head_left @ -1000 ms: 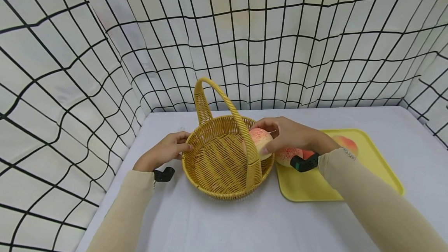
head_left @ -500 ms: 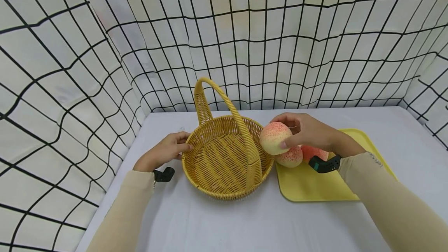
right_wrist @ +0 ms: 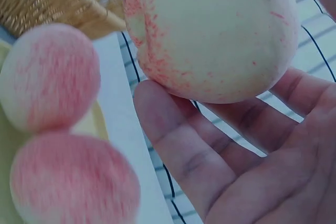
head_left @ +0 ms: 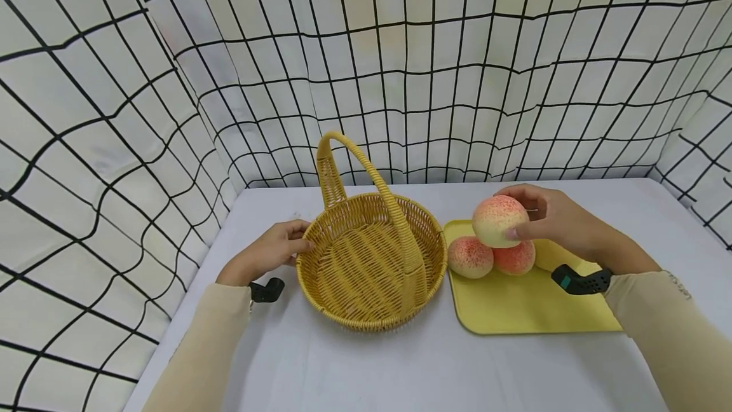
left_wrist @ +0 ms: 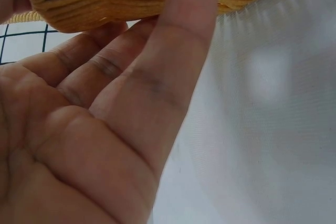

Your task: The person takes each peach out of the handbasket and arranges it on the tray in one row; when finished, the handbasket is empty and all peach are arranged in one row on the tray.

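Observation:
My left hand (head_left: 269, 253) grips the left rim of a round yellow wicker basket (head_left: 372, 324). Its thumb lies on the rim, and the fingers (left_wrist: 173, 72) reach against the woven outside in the left wrist view. A peach (head_left: 499, 221), cream with speckled red, is held in my right hand (head_left: 563, 221) over the tray's back left part. Beneath it, two more peaches, a left one (head_left: 470, 258) and a right one (head_left: 516, 258), lie on the yellow tray (head_left: 515, 310). A yellowish rounded thing (head_left: 550, 256) is partly covered by my right hand.
The basket's tall handle (head_left: 374, 177) arches over its inside, where the bare woven bottom shows. Basket and tray stand side by side on a white-covered table (head_left: 354, 374). Behind and at the sides rises a white wall with black netting (head_left: 400, 81).
My right hand has carried the peach rightward, from over the basket's right side to above the tray. The left hand and the basket have stayed in place.

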A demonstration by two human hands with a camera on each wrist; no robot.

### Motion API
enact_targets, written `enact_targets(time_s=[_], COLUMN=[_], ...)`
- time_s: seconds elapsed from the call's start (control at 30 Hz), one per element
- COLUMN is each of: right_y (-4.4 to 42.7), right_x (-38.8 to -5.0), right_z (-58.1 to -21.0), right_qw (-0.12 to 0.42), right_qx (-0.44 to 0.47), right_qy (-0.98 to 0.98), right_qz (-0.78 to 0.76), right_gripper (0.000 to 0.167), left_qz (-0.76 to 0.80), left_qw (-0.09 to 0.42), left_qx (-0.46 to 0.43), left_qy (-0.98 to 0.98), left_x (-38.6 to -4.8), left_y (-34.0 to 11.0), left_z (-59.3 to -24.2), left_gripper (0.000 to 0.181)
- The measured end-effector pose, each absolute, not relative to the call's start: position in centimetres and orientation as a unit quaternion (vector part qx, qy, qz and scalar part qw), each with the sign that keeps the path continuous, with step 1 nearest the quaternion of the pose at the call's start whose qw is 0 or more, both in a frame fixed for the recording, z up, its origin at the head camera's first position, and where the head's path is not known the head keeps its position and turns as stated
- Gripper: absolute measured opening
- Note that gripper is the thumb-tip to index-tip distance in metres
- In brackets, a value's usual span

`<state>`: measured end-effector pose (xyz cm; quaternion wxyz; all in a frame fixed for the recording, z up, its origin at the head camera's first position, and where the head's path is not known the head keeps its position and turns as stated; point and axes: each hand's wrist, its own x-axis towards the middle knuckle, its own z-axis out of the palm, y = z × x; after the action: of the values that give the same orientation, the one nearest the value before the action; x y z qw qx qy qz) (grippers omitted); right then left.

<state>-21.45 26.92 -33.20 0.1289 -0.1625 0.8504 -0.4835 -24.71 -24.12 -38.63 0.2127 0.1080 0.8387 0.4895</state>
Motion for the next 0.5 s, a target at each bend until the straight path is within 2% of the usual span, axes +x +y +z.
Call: enact_targets(time_s=[0.5], right_y=[34.7], right_x=[-19.5], right_z=[-35.0], right_qw=[0.047], right_qx=[-0.089], right_qy=[0.880], right_qz=[-0.464], right_gripper=[0.053], left_qz=[0.486], left_qw=[0.210], left_qx=[0.109], left_qy=[0.841], left_x=[-24.5], left_y=[-24.0], left_z=[-38.6], left_gripper=[0.047])
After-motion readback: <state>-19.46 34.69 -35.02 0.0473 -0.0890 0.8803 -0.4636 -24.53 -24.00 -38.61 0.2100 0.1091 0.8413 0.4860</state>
